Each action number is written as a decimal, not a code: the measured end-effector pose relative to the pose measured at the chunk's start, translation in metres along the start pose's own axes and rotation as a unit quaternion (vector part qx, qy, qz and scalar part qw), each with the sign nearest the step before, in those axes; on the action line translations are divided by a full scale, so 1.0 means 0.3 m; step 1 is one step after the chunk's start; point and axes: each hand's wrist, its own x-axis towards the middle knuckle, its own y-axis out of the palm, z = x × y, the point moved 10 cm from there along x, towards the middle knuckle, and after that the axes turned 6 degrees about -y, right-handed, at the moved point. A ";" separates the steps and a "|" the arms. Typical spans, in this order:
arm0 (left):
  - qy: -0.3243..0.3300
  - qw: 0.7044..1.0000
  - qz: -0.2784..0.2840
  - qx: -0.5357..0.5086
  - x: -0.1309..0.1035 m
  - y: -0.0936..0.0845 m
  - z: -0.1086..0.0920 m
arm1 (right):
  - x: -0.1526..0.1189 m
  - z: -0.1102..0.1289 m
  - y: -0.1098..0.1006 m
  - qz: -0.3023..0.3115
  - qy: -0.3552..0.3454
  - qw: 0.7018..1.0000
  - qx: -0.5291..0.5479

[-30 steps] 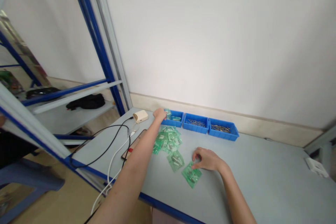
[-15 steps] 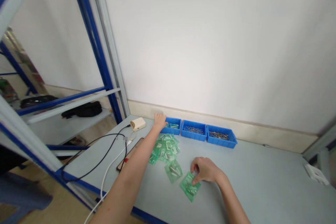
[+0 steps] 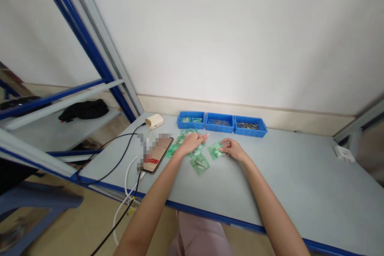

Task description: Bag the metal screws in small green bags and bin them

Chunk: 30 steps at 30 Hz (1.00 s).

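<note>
My right hand pinches the edge of a small green plastic bag, which has metal-looking pieces inside and rests on or just over the table. To its left, my left hand reaches across a pile of similar green bags, fingers stretched out and pointing right. It hides part of the pile, and whether it touches the bags I cannot tell. One more green bag lies flat in front of the pile, with pale and metallic pieces showing through.
Against the wall stand three blue bins: a left bin with green bags, a middle bin with silvery pins, a right bin with brownish pins. A phone, a cream-coloured device and cables occupy the table's left side.
My left hand has left the left bin and come over the green pile. My right hand, still pinching its bag, has moved closer to the pile. The view has tilted down.
</note>
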 end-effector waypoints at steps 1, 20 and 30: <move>0.007 1.000 -0.001 -0.004 -0.010 0.027 -0.007 | 0.006 -0.010 -0.014 -0.031 0.004 0.999 0.024; -0.026 0.978 -0.088 -0.190 0.001 0.057 0.018 | 0.010 0.064 0.022 -0.057 -0.043 0.991 0.116; -0.031 0.978 -0.039 -0.203 0.111 -0.030 0.109 | 0.005 0.064 0.090 0.018 -0.066 0.995 0.068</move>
